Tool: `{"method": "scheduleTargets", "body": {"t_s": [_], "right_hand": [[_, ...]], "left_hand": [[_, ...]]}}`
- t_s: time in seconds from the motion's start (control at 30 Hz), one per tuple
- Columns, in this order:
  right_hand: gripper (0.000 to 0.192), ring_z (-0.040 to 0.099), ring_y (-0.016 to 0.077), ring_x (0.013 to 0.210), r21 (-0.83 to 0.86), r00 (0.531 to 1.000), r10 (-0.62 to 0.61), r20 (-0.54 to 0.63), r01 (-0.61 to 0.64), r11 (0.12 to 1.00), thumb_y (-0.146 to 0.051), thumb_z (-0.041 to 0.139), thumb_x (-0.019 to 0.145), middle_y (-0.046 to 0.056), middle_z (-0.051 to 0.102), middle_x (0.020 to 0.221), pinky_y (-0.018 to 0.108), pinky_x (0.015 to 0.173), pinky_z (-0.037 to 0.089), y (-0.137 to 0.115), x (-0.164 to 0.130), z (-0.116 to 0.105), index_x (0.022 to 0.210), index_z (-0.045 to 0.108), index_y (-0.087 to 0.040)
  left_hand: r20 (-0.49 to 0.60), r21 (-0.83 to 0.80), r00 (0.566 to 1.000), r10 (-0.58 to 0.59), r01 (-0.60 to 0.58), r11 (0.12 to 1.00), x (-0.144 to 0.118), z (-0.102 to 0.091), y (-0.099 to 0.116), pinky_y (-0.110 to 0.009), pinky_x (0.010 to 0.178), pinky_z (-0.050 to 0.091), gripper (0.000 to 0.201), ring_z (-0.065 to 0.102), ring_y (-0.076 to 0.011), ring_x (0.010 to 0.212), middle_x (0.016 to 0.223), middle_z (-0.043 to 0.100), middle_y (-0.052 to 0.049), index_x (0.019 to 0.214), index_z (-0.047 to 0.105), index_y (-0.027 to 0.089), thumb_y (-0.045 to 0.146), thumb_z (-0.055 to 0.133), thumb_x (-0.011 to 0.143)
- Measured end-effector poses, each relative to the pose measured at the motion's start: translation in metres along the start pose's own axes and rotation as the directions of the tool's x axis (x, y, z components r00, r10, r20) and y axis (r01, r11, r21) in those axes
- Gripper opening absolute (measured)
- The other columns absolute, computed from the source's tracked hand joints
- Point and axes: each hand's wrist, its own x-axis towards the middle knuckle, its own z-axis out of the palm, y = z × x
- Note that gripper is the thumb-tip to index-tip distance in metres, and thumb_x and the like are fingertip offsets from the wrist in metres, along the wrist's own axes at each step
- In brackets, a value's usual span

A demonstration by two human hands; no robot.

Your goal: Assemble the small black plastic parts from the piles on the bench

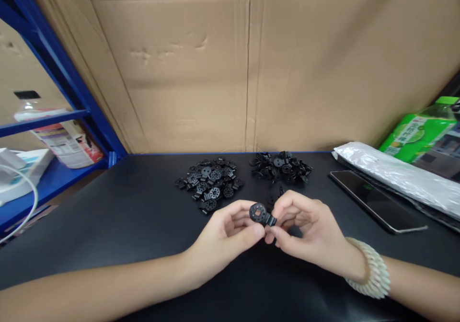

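Between my two hands is a small black plastic clip [258, 212] with a round, holed disc and a short ridged tail. My left hand [230, 231] pinches the disc's edge between thumb and fingers. The tail end is gripped by the thumb and fingertips of my right hand [305, 224]. Beyond my left hand lies a pile of similar black disc clips [212, 180]. To its right sits a second pile of black plastic parts [280, 166], with a few loose pieces [276, 195] partly hidden behind my right hand.
A smartphone [373, 200] lies on the black tabletop [108, 216] at right, beside a silvery plastic package [398, 178] and a green-wrapped bottle pack [413, 130]. On the left, a blue shelf frame [68, 73] holds a large bottle [64, 140]. Cardboard [187, 73] walls the back.
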Motion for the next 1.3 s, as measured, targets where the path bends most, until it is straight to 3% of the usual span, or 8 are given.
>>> {"method": "scheduleTargets", "body": {"t_s": [0.17,0.3,0.43,0.53,0.87,1.3], "right_hand": [[0.02,0.067,0.0137,0.052,-0.099,0.999,0.024,-0.023,-0.027,0.995,-0.013,0.066,0.075,0.0,0.068,0.064,0.021,0.048,0.053,0.006,0.0,0.004,0.078,0.048,-0.021],[0.015,0.064,0.0121,0.051,-0.169,0.993,0.109,0.056,-0.098,0.981,-0.019,0.065,0.077,-0.002,0.062,0.061,0.02,0.048,0.051,0.008,-0.001,0.008,0.076,0.05,-0.02],[0.021,0.061,0.0103,0.049,-0.042,0.945,0.294,0.147,-0.291,0.956,-0.031,0.066,0.08,-0.002,0.061,0.064,0.018,0.042,0.049,0.012,-0.001,0.009,0.077,0.049,-0.019],[0.026,0.057,0.008,0.043,0.061,0.914,0.367,0.175,-0.382,0.922,-0.04,0.061,0.085,-0.001,0.062,0.067,0.015,0.036,0.044,0.015,0.001,0.007,0.079,0.047,-0.018],[0.028,0.049,0.004,0.038,0.021,0.915,0.359,0.184,-0.369,0.929,-0.034,0.049,0.092,-0.002,0.059,0.062,0.012,0.034,0.032,0.014,0.002,0.005,0.071,0.041,-0.018],[0.027,0.049,0.0049,0.037,-0.024,0.93,0.316,0.186,-0.317,0.948,-0.029,0.048,0.092,-0.003,0.058,0.057,0.014,0.037,0.034,0.014,0.0,0.006,0.068,0.045,-0.018]], "left_hand": [[-0.152,-0.003,0.988,-0.03,0.03,1.0,0.001,-0.001,0.001,-0.028,0.084,0.049,0.026,0.063,-0.0146,0.084,0.091,0.069,-0.003,0.101,0.067,0.016,0.027,0.075,0.078],[-0.245,0.104,0.97,-0.002,0.028,0.994,0.0,-0.002,-0.001,-0.03,0.084,0.051,0.023,0.064,-0.0182,0.088,0.093,0.071,-0.005,0.096,0.07,0.017,0.028,0.074,0.077],[-0.291,0.192,0.956,0.024,0.034,0.981,0.0,-0.003,-0.001,-0.029,0.079,0.052,0.017,0.064,-0.0176,0.084,0.087,0.072,-0.004,0.092,0.072,0.017,0.026,0.072,0.077],[-0.274,0.194,0.961,0.029,0.025,0.981,0.0,-0.003,0.0,-0.025,0.073,0.052,0.016,0.063,-0.0141,0.076,0.08,0.071,-0.001,0.092,0.071,0.017,0.023,0.071,0.078],[-0.189,0.14,0.98,-0.056,0.084,0.987,0.0,-0.004,0.001,-0.025,0.071,0.051,0.018,0.062,-0.0122,0.068,0.071,0.069,0.0,0.092,0.071,0.014,0.021,0.073,0.076],[-0.224,0.069,0.97,-0.092,0.11,0.991,0.002,-0.002,0.004,-0.022,0.065,0.048,0.015,0.058,-0.0103,0.062,0.063,0.066,0.002,0.083,0.074,0.014,0.017,0.077,0.069]]}}
